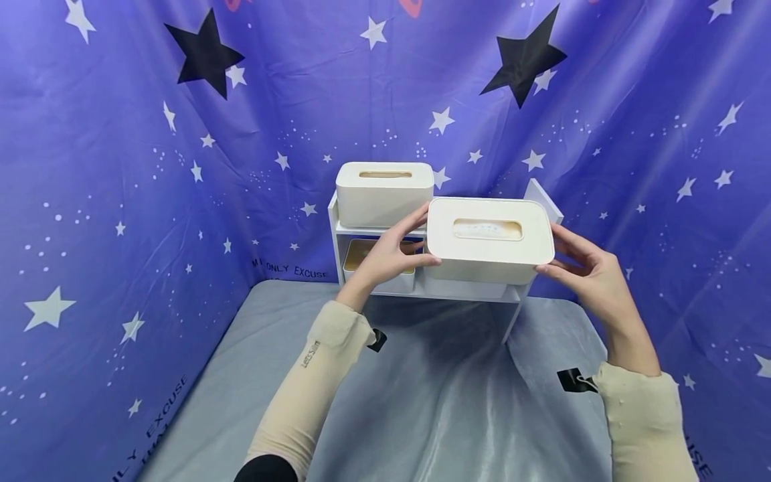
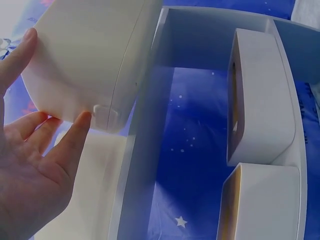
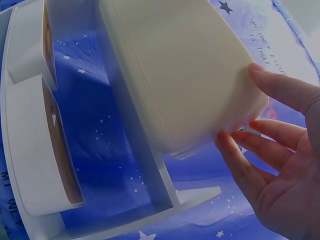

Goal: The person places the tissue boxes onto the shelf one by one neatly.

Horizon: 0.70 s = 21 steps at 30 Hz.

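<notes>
A cream-white tissue box (image 1: 486, 256) with an oval slot in its lid is held up between both hands, in front of the right part of a small white shelf (image 1: 458, 289). At its left end, my left hand (image 1: 385, 258) grips it with thumb and fingers. The opposite end is gripped by my right hand (image 1: 599, 278). Both wrist views show fingertips on the box's sides, with the box close to the upper board (image 3: 135, 130). To its left, a similar tissue box (image 1: 385, 201) sits on the upper board.
Below, on the lower board, stand two smaller white boxes; one box (image 1: 397, 278) shows left of the held box, the other box (image 3: 37, 150) shows in the right wrist view. A raised side panel (image 1: 543, 201) edges the shelf's right. Grey cloth (image 1: 446, 402) covers the surface; star-patterned curtains (image 1: 120, 201) surround it.
</notes>
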Available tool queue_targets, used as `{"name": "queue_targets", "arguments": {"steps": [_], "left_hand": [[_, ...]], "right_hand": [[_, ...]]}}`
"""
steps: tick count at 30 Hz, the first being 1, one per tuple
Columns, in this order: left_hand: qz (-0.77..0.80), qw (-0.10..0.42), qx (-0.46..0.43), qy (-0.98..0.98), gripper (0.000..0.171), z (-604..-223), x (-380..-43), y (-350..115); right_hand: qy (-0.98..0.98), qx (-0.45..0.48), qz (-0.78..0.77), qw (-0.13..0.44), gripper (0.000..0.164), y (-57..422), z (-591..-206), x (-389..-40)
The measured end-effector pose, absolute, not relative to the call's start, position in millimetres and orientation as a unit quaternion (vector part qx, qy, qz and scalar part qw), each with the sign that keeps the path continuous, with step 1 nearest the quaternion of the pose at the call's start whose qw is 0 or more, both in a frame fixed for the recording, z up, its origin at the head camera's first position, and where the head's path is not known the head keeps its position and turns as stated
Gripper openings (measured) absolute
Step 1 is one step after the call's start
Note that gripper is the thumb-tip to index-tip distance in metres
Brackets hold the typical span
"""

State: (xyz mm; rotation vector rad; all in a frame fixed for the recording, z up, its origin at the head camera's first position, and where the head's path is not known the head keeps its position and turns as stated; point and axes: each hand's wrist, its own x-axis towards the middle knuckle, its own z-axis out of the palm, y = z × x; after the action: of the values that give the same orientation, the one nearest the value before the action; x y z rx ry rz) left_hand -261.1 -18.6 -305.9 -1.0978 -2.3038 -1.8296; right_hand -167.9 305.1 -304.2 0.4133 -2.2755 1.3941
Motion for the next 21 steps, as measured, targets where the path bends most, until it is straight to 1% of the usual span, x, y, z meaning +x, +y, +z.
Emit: {"name": "queue_targets", "arguments": {"steps": [15, 21], "left_hand": [[-0.567, 0.005, -0.348, -0.747, 0.095, -307, -269, -10], [-0.572, 0.016, -0.34, -0.746, 0.093, -308, -268, -8]], "right_hand": [[-0.827, 0.152, 0.503, 0.2, 0.067, 316, -308, -177], [-0.829, 0.152, 0.5, 0.201, 0.066, 317, -307, -178]]}}
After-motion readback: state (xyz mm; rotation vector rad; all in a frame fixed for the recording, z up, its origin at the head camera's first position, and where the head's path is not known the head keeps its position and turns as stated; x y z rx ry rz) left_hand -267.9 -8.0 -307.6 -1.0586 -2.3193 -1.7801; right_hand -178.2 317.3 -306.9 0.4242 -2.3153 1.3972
